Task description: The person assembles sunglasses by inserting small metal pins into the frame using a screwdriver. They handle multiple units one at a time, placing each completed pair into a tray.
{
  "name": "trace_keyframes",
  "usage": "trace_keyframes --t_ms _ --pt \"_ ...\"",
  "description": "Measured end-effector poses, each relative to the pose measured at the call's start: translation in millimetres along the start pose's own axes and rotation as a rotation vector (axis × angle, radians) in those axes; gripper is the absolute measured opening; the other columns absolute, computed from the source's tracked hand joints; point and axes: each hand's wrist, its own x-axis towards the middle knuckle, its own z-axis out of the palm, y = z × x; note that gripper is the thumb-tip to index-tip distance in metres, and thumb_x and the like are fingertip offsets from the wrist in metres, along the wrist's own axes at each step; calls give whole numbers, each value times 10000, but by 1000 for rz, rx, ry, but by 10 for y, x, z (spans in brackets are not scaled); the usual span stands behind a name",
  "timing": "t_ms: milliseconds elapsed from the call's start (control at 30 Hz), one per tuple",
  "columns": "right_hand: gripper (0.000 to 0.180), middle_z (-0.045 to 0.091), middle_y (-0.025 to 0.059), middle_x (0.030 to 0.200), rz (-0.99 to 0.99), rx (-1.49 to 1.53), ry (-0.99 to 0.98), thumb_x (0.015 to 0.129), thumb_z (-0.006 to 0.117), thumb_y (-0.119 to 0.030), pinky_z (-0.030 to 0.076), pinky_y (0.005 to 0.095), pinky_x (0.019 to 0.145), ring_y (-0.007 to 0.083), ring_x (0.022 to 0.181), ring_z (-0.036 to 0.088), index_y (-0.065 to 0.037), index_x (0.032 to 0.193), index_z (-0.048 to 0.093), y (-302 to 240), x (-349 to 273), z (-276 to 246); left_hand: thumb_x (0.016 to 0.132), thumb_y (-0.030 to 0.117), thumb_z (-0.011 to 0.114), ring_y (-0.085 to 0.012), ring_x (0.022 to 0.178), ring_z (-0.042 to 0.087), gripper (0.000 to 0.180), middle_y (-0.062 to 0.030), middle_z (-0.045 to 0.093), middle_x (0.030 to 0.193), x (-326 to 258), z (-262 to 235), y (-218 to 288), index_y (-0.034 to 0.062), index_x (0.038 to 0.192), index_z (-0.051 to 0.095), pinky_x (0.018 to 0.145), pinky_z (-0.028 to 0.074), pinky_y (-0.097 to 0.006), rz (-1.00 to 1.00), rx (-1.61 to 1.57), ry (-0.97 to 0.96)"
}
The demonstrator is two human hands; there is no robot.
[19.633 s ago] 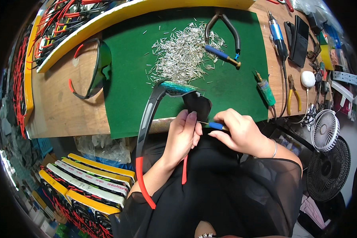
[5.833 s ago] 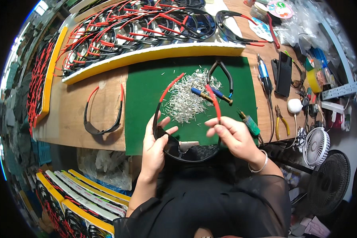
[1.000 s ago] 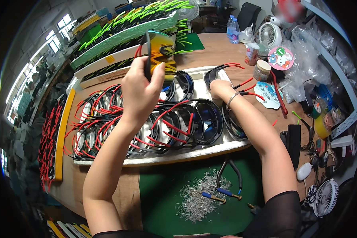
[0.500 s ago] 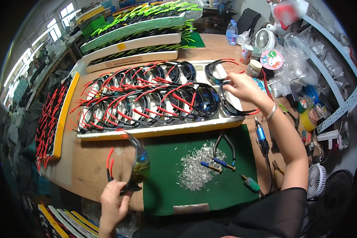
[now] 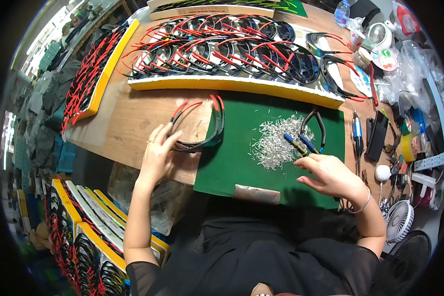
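My left hand [image 5: 159,150] has its fingers around one end of a pair of sunglasses [image 5: 204,144], with a black frame, dark lens and red-tipped temples. These sunglasses are at the left edge of a green mat [image 5: 222,167], temples pointing away from me. Over the mat's right part hovers my right hand [image 5: 328,175], fingers apart and holding nothing. Its fingertips are just below two blue rod-shaped grips [image 5: 308,144] with brassy ends. A black curved-handled tool [image 5: 322,129] lies against them. Beside these is a pile of small clear slivers [image 5: 276,143].
A yellow-sided foam tray [image 5: 232,85] of similar sunglasses spans the back. Another tray [image 5: 101,86] stands at the left, and several more are stacked [image 5: 98,232] at lower left. A blue pen-like corded tool [image 5: 357,130], a black case [image 5: 377,135] and a white fan [image 5: 398,222] are at the right.
My view has shifted downward. My right hand has left the sunglasses in the tray and come to the mat. The left hand's sunglasses have moved to the mat's edge and turned lens toward me.
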Motion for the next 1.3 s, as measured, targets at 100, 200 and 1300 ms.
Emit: trace_keyframes --t_ms 100,200,1300 --pt "278 559 126 769 61 -6 33 774 611 -212 469 370 634 301 710 572 -47 983 531 7 -143 178 709 -4 560 -264 1169 408 658 -147 367 1292 -177 125 -40 71 1314 311 899 408 -365 -353 -340 134" --pt "275 570 139 787 85 252 -47 788 598 -213 469 373 647 303 737 577 -28 980 531 -14 -218 265 836 335 566 -155 848 551 658 -147 405 1231 -210 304 114 84 1337 222 632 488 -253 -1045 -967 211" --pt "164 621 90 770 -231 888 453 671 694 7 487 300 600 223 678 607 -20 810 611 -176 -557 712 818 -31 394 -124 676 569 379 -122 540 1055 232 1139 1919 0 1194 364 652 504 -249 -777 -1730 -306"
